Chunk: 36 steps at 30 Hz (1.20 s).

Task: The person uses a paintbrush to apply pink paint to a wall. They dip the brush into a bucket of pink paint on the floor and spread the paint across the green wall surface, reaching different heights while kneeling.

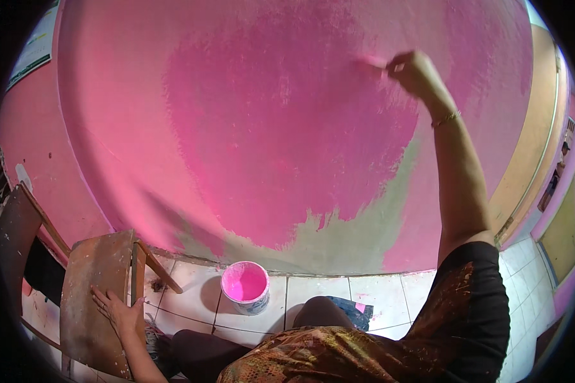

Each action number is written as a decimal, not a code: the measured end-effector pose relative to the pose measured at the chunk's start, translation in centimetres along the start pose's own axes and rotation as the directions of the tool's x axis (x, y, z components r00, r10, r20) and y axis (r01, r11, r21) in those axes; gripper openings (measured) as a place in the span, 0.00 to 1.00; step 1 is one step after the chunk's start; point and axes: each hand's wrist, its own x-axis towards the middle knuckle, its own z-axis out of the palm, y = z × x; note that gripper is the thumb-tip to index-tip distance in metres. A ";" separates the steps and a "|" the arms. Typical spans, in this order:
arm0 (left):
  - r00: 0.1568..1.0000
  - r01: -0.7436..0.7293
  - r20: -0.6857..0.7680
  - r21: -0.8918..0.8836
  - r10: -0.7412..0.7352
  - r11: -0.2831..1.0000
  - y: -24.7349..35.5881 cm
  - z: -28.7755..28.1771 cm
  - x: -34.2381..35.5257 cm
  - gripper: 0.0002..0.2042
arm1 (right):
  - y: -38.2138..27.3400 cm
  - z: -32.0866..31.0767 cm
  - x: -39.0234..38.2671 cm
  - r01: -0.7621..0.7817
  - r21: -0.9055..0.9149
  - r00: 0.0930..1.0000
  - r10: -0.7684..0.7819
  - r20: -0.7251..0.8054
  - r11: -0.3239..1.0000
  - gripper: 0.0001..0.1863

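Note:
My right hand [416, 75] is raised to the upper right of the wall, its fingers closed round a paintbrush [372, 62]. The brush is blurred, and its pink tip is at the painted surface. Wet-looking deep pink paint covers much of the wall [281, 134], with ragged edges over lighter pink and bare grey patches low down. My left hand [116, 313] rests flat, fingers spread, on the seat of a worn brown wooden chair [86, 274]. Between my legs and the wall stands a white bucket [254, 306] with bright pink paint inside.
White floor tiles [195, 297] run along the wall's foot. A dark cloth-like piece [345, 309] with a pink patch lies right of my knee. The chair's backrest [19, 223] is at the far left. On the right are a tan pillar [533, 127] and a distant person [559, 167].

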 end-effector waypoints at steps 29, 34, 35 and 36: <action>0.997 0.048 0.065 0.021 -0.049 0.999 0.7 -0.8 -0.1 0.46 | 7.8 3.8 -2.5 0.262 -0.158 0.955 -0.233 0.182 0.952 0.10; 0.995 0.061 0.072 0.025 -0.062 0.998 0.8 -1.0 -0.2 0.46 | 5.2 -2.5 0.5 -0.068 0.011 0.885 0.066 -0.460 0.998 0.12; 0.997 0.054 0.059 0.016 -0.055 0.998 0.3 -0.7 -0.2 0.45 | 5.4 -1.5 0.3 -0.071 0.010 0.884 0.067 -0.463 0.997 0.12; 0.998 0.048 0.046 0.008 -0.049 0.999 0.0 -0.6 -0.1 0.45 | 5.8 0.2 -0.2 -0.061 -0.003 0.905 0.055 -0.422 0.998 0.12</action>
